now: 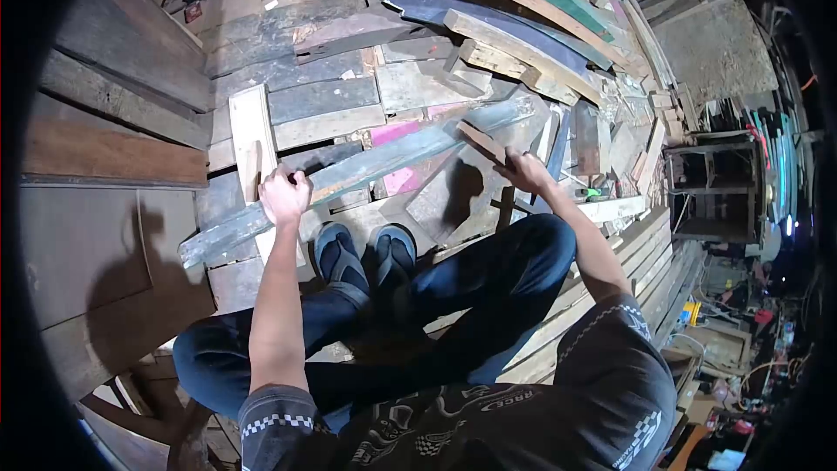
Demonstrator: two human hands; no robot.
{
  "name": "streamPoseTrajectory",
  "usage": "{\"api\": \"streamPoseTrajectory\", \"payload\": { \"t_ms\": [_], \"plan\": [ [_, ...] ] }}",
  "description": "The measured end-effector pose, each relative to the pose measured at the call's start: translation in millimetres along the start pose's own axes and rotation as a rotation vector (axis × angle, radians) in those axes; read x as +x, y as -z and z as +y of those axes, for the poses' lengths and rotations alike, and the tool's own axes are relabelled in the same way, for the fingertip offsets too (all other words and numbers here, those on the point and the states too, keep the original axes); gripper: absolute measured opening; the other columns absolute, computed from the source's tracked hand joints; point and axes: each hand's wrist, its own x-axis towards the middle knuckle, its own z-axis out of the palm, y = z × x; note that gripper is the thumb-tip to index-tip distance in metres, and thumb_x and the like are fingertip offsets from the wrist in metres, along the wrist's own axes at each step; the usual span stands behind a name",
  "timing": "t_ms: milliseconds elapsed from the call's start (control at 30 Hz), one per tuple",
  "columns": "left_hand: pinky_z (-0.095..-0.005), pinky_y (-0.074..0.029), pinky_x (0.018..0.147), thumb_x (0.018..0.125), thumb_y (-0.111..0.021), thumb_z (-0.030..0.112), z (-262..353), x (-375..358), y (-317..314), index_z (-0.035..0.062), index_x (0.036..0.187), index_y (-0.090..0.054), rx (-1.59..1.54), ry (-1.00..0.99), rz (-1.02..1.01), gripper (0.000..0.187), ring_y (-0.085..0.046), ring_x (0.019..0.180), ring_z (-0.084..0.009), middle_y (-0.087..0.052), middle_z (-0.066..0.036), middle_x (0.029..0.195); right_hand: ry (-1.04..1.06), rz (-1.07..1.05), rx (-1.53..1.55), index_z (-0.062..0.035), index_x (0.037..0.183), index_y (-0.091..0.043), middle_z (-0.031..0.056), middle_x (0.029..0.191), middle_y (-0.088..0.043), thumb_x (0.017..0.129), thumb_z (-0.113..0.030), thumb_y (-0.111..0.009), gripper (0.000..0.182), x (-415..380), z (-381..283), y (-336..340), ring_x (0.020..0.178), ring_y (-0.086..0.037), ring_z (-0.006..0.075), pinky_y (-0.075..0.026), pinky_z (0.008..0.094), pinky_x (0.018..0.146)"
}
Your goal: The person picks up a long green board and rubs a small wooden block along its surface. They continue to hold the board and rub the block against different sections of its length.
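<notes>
A long weathered grey-blue plank [375, 166] lies slantwise across the floor in front of my feet. My left hand [286, 195] is closed at its left part, fingers curled over the plank. Right beside those fingers a small wedge-shaped stick [252, 171] overlaps a pale board [251, 122] that passes under the plank. My right hand [527, 173] grips the near end of a short brown piece of wood [480, 141]. The far end of that piece reaches over the plank's right part.
My sandalled feet [342, 260] are just below the plank. Stacked boards [523, 61] and dark blue planks lie beyond it. Wooden panels [113, 157] stand at the left. A shelf frame [715, 183] and clutter fill the right side. A green-handled tool [595, 193] lies right of my right hand.
</notes>
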Motion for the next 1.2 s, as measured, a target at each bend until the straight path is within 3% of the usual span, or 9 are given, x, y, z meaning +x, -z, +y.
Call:
{"api": "streamPoseTrajectory", "payload": {
  "t_ms": [167,300,433,567,767,867,900,1033,1200],
  "plan": [
    [-0.044,-0.045,0.088,0.076,-0.057,0.027,-2,0,0,0.0044,0.08,-0.067,-0.002,0.016,-0.014,0.025,-0.065,0.085,-0.0342,-0.069,-0.017,0.084,-0.328,0.253,0.031,-0.0026,0.095,-0.05,0.0248,0.077,-0.063,0.092,-0.039,-0.06,0.038,14,22,-18,0.08,-0.062,0.0474,-0.05,0.0516,0.068],
    [-0.0425,-0.045,0.092,0.077,-0.057,0.028,7,-1,6,0.0043,0.081,-0.067,0.064,0.044,-0.029,0.026,-0.065,0.087,-0.0336,-0.069,-0.016,0.085,0.068,-0.051,0.041,-0.0029,0.099,-0.05,0.0289,0.08,-0.064,0.092,-0.042,-0.061,0.042,3,1,-1,0.079,-0.062,0.0496,-0.048,0.0558,0.069],
    [-0.0433,-0.045,0.091,0.077,-0.057,0.027,4,-1,6,0.0046,0.08,-0.066,0.016,0.043,-0.043,0.024,-0.065,0.087,-0.0334,-0.069,-0.016,0.085,-0.299,0.213,0.007,-0.0022,0.098,-0.049,0.023,0.077,-0.066,0.09,-0.038,-0.065,0.04,15,5,-3,0.075,-0.063,0.0475,-0.05,0.0533,0.065],
    [-0.0434,-0.045,0.09,0.076,-0.057,0.026,3,2,5,0.0045,0.08,-0.066,0.022,0.029,-0.045,0.024,-0.064,0.086,-0.033,-0.069,-0.016,0.085,0.112,-0.029,0.068,-0.0025,0.097,-0.049,0.0229,0.077,-0.066,0.091,-0.036,-0.064,0.038,7,1,-5,0.074,-0.064,0.0452,-0.05,0.0527,0.065],
    [-0.0423,-0.045,0.089,0.076,-0.057,0.027,1,0,2,0.0047,0.079,-0.066,-0.033,0.048,-0.01,0.024,-0.065,0.085,-0.0321,-0.069,-0.015,0.084,-0.28,0.201,-0.013,-0.003,0.106,-0.046,0.0266,0.076,-0.065,0.093,-0.042,-0.059,0.044,14,5,-10,0.075,-0.062,0.0492,-0.051,0.0541,0.065],
    [-0.0422,-0.045,0.088,0.076,-0.057,0.027,-2,2,-2,0.0047,0.078,-0.067,0.01,0.032,-0.027,0.024,-0.065,0.085,-0.0323,-0.069,-0.015,0.083,0.114,0.058,0.029,-0.0013,0.107,-0.046,0.0303,0.073,-0.062,0.093,-0.041,-0.06,0.044,7,10,-16,0.077,-0.062,0.05,-0.05,0.0549,0.067],
    [-0.042,-0.046,0.088,0.075,-0.058,0.027,0,2,0,0.0046,0.079,-0.067,0.029,0.031,-0.027,0.024,-0.065,0.084,-0.0327,-0.069,-0.015,0.083,0.06,-0.028,-0.008,0.0003,0.105,-0.047,0.0303,0.073,-0.062,0.092,-0.039,-0.061,0.044,4,-3,-2,0.081,-0.062,0.0492,-0.05,0.0551,0.069],
    [-0.0421,-0.046,0.088,0.075,-0.058,0.026,3,0,4,0.0041,0.08,-0.068,0.015,0.033,0.001,0.025,-0.065,0.085,-0.0329,-0.07,-0.016,0.084,-0.251,0.251,-0.001,0.0,0.103,-0.048,0.0266,0.074,-0.064,0.092,-0.036,-0.062,0.041,15,8,-13,0.078,-0.063,0.0483,-0.049,0.0555,0.067],
    [-0.0429,-0.047,0.086,0.076,-0.057,0.026,5,1,3,0.004,0.078,-0.067,0.0,0.027,-0.007,0.024,-0.065,0.083,-0.0338,-0.069,-0.017,0.083,0.07,-0.105,0.0,-0.0061,0.107,-0.048,0.0249,0.078,-0.066,0.092,-0.043,-0.06,0.041,7,-2,-9,0.077,-0.064,0.0474,-0.051,0.0562,0.067]
  ]
}}
